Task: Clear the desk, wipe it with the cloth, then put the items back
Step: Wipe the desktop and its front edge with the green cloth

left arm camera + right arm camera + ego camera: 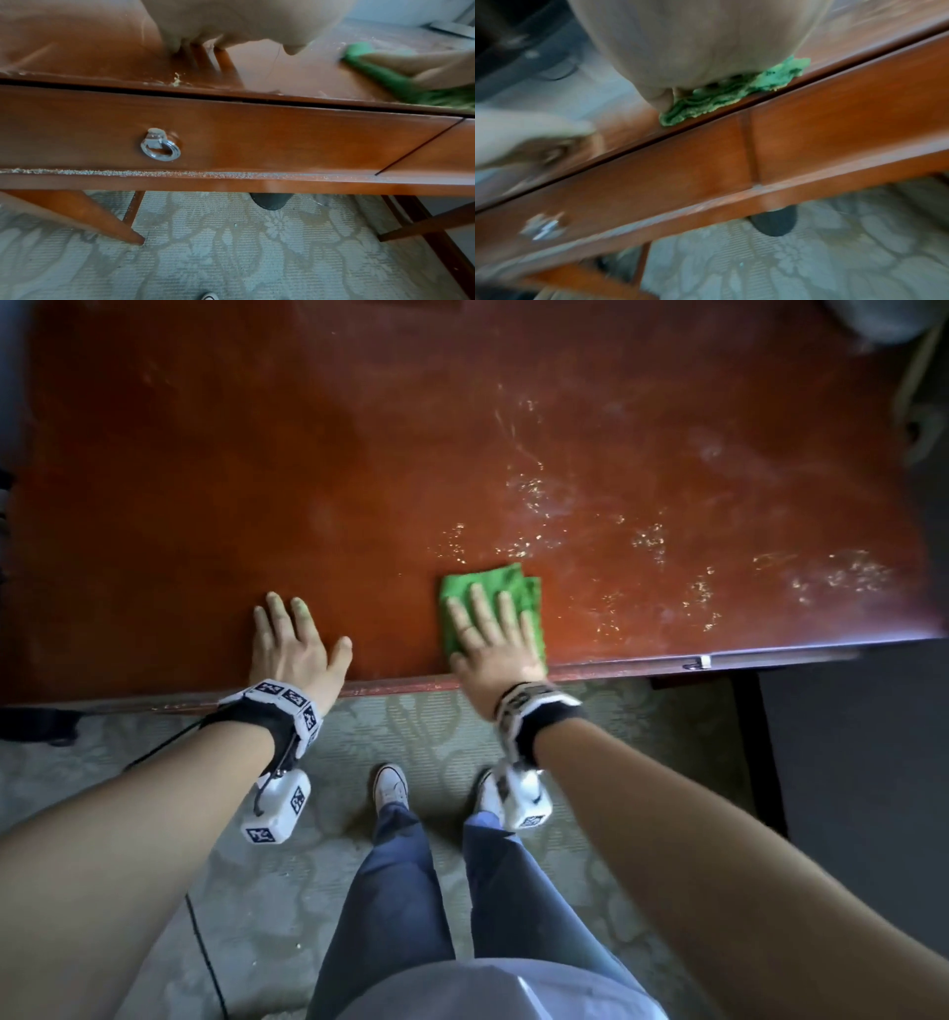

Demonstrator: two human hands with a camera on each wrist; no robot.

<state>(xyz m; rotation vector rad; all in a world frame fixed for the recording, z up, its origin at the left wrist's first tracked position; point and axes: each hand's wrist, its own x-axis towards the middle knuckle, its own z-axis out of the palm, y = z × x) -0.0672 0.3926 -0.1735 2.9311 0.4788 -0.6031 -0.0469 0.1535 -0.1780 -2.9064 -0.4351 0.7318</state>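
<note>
A folded green cloth [513, 588] lies on the red-brown desk top [359, 480] near its front edge. My right hand [493, 634] presses flat on the cloth with straight fingers; the right wrist view shows the cloth [731, 95] bunched under the palm at the desk edge. My left hand [292, 639] rests flat on the bare desk, fingers spread, to the left of the cloth. In the left wrist view the cloth [380, 73] shows at the right under the other hand. Pale dusty specks [657, 541] spot the desk to the right of the cloth.
The desk front has a drawer with a silver ring pull [160, 145]. Patterned grey-green carpet [411, 737] lies below, with my white shoes [390, 785] by the desk. A dark desk leg [760, 747] stands at the right.
</note>
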